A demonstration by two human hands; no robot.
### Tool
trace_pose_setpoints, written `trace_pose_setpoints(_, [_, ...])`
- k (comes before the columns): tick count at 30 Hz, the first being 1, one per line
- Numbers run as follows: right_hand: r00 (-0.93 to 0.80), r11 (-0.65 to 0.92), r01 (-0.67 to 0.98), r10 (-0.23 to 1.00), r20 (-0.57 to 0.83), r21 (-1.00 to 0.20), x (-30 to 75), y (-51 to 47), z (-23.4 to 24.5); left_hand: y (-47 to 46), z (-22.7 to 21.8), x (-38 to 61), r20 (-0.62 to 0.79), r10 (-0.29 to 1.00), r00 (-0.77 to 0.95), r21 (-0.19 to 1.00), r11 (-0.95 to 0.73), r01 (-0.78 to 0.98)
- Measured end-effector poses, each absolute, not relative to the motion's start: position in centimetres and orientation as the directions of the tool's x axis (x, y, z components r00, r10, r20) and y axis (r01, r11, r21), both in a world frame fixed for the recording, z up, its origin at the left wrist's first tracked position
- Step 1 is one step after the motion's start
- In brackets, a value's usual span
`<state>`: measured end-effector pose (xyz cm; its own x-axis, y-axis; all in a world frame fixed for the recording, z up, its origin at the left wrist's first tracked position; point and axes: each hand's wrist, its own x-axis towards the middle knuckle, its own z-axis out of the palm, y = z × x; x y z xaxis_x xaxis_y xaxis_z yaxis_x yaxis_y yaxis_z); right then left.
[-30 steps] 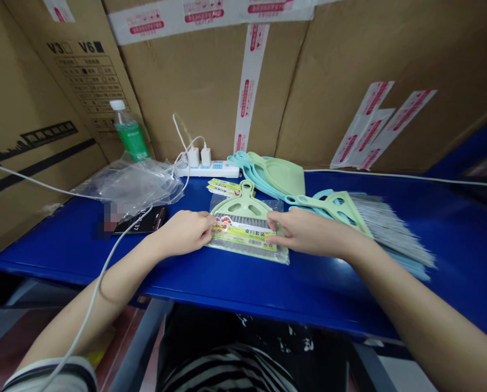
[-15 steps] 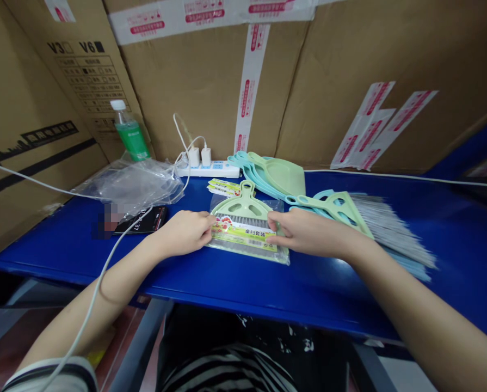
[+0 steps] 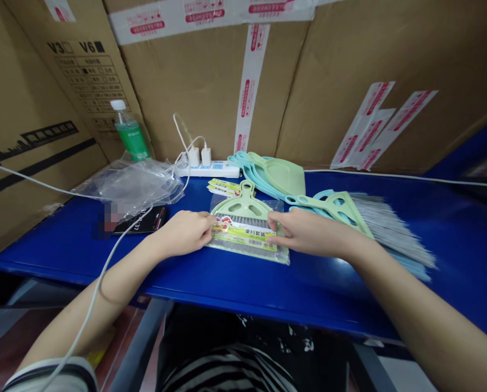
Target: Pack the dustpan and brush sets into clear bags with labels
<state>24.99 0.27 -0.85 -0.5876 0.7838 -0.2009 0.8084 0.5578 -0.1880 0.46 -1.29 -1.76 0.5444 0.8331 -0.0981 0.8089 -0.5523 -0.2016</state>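
Observation:
A light green dustpan and brush set (image 3: 247, 206) lies flat in a clear plastic bag in front of me, its handle pointing away. Grey bristles show above a yellow and white label card (image 3: 243, 234) across the front of the set. My left hand (image 3: 190, 231) is closed on the left edge of the bagged set. On the right edge, my right hand (image 3: 296, 231) pinches the bag near the end of the card, thumb and forefinger towards it. The fingertips' undersides are hidden.
Blue and green dustpans (image 3: 284, 174) are stacked behind the set. Grey-bristled brushes (image 3: 390, 228) lie to the right. Clear bags (image 3: 141, 182), a phone (image 3: 143, 220) and a green-labelled bottle (image 3: 131, 133) are left. Behind are a power strip (image 3: 219, 170) and spare cards (image 3: 222, 187). A white cable crosses my left forearm.

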Motion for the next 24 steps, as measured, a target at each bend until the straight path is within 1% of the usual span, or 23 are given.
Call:
trace_pose_setpoints(7, [-0.576, 0.546, 0.817, 0.787, -0.223, -0.183, 24.96, 0.33, -0.79, -1.31, -1.73, 0.56, -0.112, 0.84, 0.531, -0.216, -0.542, 0.812])
trace_pose_setpoints(10, [-0.575, 0.54, 0.818, 0.78, -0.246, -0.199, 25.04, 0.35, -0.64, -1.33, -1.72, 0.58, -0.114, 0.841, 0.529, -0.22, -0.54, 0.812])
trace_pose_setpoints(14, [-0.594, 0.552, 0.803, 0.767, -0.241, -0.224, 25.2, 0.32, -0.54, -1.31, -1.8, 0.5, -0.106, 0.838, 0.535, -0.216, -0.544, 0.811])
trace_pose_setpoints(24, [-0.598, 0.556, 0.801, 0.761, -0.252, -0.222, 25.14, 0.22, -0.42, -1.27, -1.8, 0.45, -0.105, 0.834, 0.542, -0.203, -0.551, 0.809])
